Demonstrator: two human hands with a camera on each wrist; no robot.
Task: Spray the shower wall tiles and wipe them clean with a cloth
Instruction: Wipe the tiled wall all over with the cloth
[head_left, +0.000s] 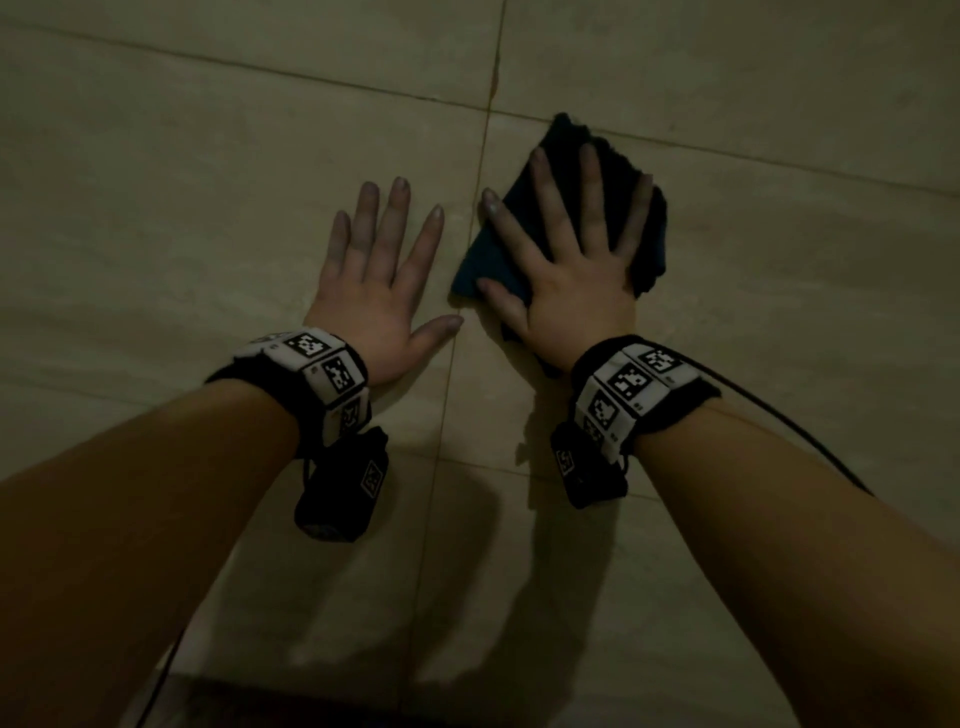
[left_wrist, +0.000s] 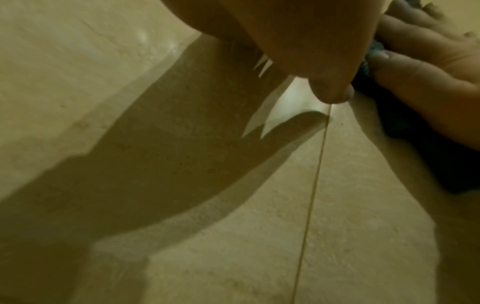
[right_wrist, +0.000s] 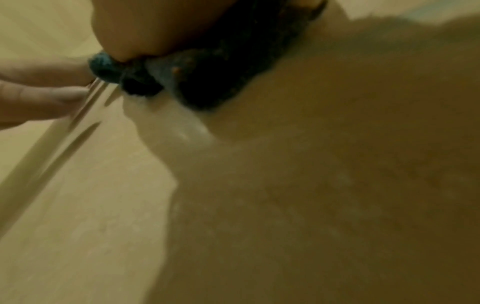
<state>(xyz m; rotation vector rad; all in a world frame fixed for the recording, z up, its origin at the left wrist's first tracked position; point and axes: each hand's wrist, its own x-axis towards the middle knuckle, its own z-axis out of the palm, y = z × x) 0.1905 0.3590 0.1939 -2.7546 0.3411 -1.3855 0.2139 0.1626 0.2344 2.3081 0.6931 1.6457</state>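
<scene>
Both hands are flat on the beige wall tiles (head_left: 208, 171), side by side, dim light. L hand (head_left: 382, 291) is empty: fingers straight and spread, palm on the tile, thumb tip right at the vertical grout line (head_left: 467, 249). Holds nothing.

R hand (head_left: 571, 260) is just across that grout line, fingers straight and splayed, pressing a dark blue-black cloth (head_left: 649, 228) against the wall. Not curled round it, just flat on top. Cloth is folded into a rough oblong, tilted, sticking out past the fingertips at the top and past the little-finger side at the right; a bit pokes out below the heel of the hand too. Its top corner sits just under a horizontal grout line (head_left: 753, 156).

From the L wrist view, the L thumb (left_wrist: 335, 90) touches the tile at the grout line, w/ the hand's shadow (left_wrist: 155, 164) falling across the tile below; R hand (left_wrist: 428, 67) and the cloth edge (left_wrist: 374, 49) show at the right. R wrist view is blurry: cloth (right_wrist: 207, 78) squashed between the heel of the hand and the tile, teal at its rolled end, L fingers (right_wrist: 39, 96) close beside it at the left.

Each wrist has a black band w/ white marker blocks, L wrist band (head_left: 322, 369), R wrist band (head_left: 634, 384). A black cable (head_left: 779, 415) runs back from the R band along the forearm.
</scene>
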